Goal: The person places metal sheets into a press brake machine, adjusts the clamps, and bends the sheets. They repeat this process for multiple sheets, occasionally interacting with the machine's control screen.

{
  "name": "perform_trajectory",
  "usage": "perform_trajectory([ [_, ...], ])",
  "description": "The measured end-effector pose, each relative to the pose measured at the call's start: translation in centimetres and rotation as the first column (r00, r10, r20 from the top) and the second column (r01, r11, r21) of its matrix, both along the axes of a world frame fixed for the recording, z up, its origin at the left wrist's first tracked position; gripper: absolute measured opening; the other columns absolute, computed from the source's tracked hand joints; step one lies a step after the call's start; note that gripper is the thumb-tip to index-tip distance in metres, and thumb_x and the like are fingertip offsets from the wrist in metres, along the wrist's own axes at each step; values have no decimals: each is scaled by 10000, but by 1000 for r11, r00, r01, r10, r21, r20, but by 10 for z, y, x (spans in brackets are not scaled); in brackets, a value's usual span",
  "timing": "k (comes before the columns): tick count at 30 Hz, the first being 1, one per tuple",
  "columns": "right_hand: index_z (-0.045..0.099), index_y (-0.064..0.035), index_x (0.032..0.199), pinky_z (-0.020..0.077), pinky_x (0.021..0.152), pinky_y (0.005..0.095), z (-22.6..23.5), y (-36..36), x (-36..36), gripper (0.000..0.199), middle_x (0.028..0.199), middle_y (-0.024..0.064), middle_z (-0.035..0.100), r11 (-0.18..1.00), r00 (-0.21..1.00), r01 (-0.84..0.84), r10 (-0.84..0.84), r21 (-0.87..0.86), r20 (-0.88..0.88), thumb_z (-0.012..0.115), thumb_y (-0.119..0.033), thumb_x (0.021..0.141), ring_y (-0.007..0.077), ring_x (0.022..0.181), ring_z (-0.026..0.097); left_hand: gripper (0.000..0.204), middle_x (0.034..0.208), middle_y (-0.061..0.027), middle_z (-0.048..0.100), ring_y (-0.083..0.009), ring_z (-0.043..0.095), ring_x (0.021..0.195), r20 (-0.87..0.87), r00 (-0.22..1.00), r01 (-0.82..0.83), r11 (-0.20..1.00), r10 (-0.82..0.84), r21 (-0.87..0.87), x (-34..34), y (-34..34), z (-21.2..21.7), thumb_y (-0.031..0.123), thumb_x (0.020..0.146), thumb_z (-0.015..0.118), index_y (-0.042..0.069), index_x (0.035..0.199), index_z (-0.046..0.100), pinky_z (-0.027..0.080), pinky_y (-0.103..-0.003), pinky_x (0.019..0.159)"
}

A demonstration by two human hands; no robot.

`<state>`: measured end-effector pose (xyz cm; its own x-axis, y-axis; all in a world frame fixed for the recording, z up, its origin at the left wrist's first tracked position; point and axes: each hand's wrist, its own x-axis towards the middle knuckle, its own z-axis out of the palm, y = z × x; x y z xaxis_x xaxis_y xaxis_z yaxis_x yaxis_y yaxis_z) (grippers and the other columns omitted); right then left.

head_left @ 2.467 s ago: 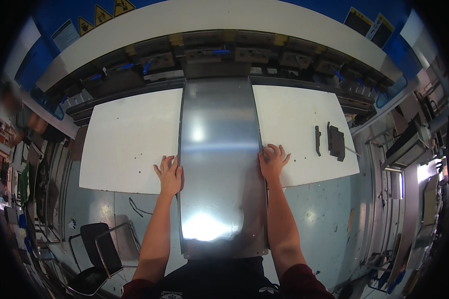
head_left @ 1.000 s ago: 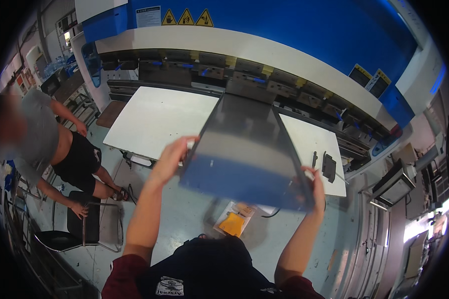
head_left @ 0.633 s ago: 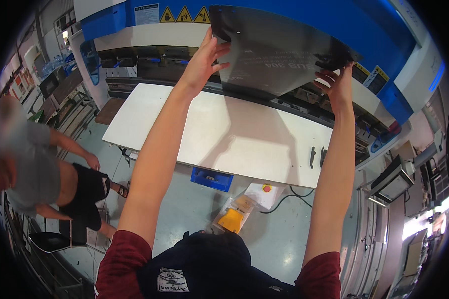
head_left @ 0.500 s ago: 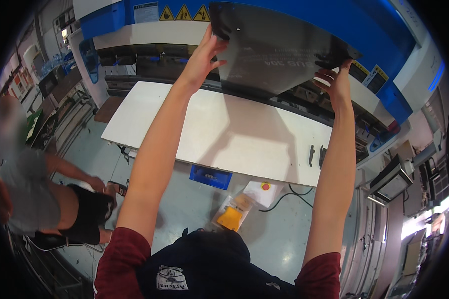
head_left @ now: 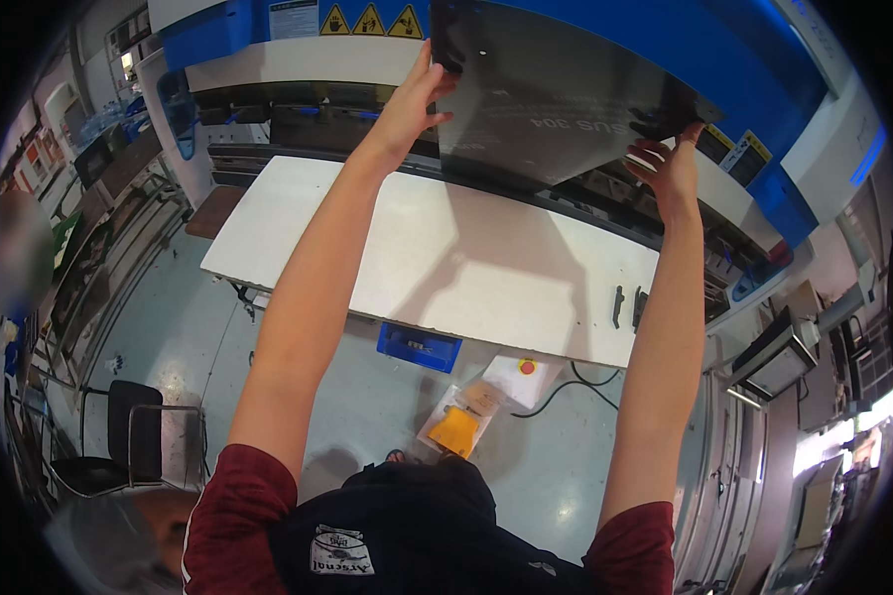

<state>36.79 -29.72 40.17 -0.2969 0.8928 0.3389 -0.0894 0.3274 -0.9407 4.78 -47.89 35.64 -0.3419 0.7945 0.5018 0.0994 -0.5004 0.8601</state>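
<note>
A dark grey metal sheet was held aloft in the upper middle of the frame, raised well above the white work table and in front of the blue press brake that ran along the top of the picture. The sheet was gripped at two opposite edges. The left hand was clasped on the sheet's left edge, near the upper centre of the frame, with the fingers wrapped over the rim and the thumb spread beneath. The right hand was closed on the right corner, further to the right and lower in the picture, its fingertips pinched around the edge.

The sheet's long axis was seen to run from upper left down toward the right, so that the panel was tilted, its underside turned toward the camera and its lower point hanging between the two hands, above the machine's bed. Both arms were stretched nearly straight; the sheet lay entirely between and beyond the two grips, away from the body. Neither hand could be judged the nearer to the machine.

On the table, small dark clamps lay near the right edge. Below the table, on the floor, a blue bin and a yellow packet were seen.
</note>
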Motion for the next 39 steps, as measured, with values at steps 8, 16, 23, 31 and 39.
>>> perform_trajectory([
  [8, 297, 7, 1553, 582, 907, 492, -12, 1, 4, 1037, 1116, 218, 611, 1000, 999, 0, -1, -13, -37, 243, -840, 958, 329, 1122, 652, 694, 1544, -182, 465, -316, 439, 1448, 36, 999, -6, 1000, 6, 13, 4, -6, -7, 497, 1116, 368, 188, 1681, 111, 445, -460, 1113],
  [16, 634, -144, 1341, 529, 895, 406, -141, -90, 83, 753, 1097, 127, 694, 932, 955, -227, 157, -283, -251, 396, -764, 986, 216, 1006, 653, 500, 1189, -73, 682, -149, 636, 1049, 347, 935, -30, 992, 71, -123, 20, -104, -128, 451, 1103, 419, 82, 1399, 582, 524, -348, 900],
  [23, 604, -111, 1383, 516, 659, 318, -357, -155, 104, 451, 941, 56, 705, 934, 924, 111, 29, -338, 381, 723, -161, 951, 154, 745, 665, 507, 714, -9, 646, -99, 567, 608, -77, 975, -211, 751, 209, -626, 50, -159, -326, 196, 962, 697, 91, 1447, 595, 445, -280, 579],
  [31, 611, -189, 1430, 551, 735, 454, -452, -166, 89, 466, 744, 175, 713, 953, 728, 294, -171, -77, 664, 658, -234, 968, 338, 675, 699, 501, 625, -109, 637, -241, 602, 543, -468, 861, -467, 672, 197, -575, 62, -166, -417, 231, 991, 646, 108, 1471, 572, 491, -361, 587],
  [39, 658, -116, 1358, 450, 1011, 508, -457, -136, 75, 479, 1244, 235, 598, 948, 554, 218, -317, 234, 769, 736, -151, 887, 415, 1251, 529, 469, 1383, -218, 551, -427, 511, 1252, -800, 568, -672, 670, 193, -315, 58, -142, -428, 204, 1005, 578, 87, 1460, 571, 390, -549, 1039],
])
